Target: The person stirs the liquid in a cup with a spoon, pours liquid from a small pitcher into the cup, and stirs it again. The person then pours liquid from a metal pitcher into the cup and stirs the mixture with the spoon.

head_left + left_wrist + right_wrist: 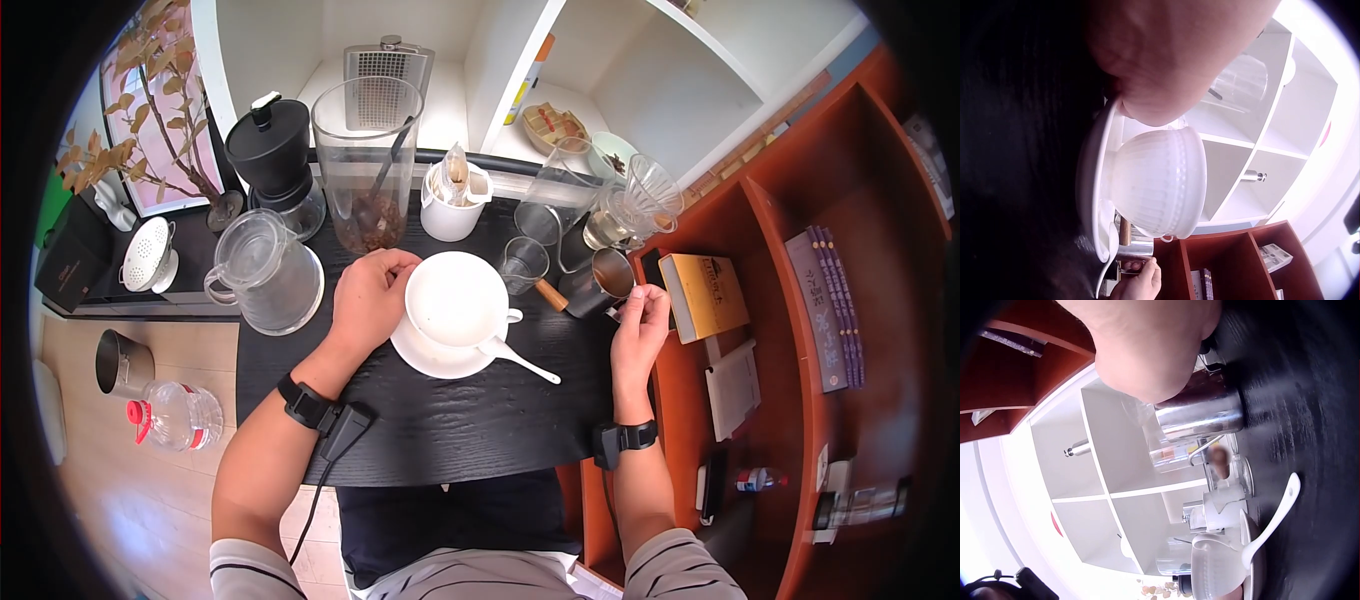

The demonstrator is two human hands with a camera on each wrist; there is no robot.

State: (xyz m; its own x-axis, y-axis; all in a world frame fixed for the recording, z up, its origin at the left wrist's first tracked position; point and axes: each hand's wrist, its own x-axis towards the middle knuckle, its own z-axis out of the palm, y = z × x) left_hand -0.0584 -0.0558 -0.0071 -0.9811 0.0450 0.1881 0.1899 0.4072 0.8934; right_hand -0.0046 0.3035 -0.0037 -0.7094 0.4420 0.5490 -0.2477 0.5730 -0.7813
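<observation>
A white cup (457, 298) stands on a white saucer (425, 362), with a white spoon (530, 366) lying across the saucer's right side. My left hand (366, 300) holds the saucer's left rim, which the left wrist view shows at the fingers. To the right, my right hand (641, 335) pinches the handle of a steel mug (597, 285) standing on the black table. The right wrist view shows the mug (1200, 414) upright beside the hand (1147, 353); the grip itself is partly hidden there.
Behind the cup stand a tall glass with beans (370, 215), a white canister (450, 219) and a small wooden-handled glass (523, 262). A glass pitcher (270, 280) and a black grinder (268, 150) are at the left. Glass drippers (650, 200) and a red-brown bookshelf (790, 250) stand at the right.
</observation>
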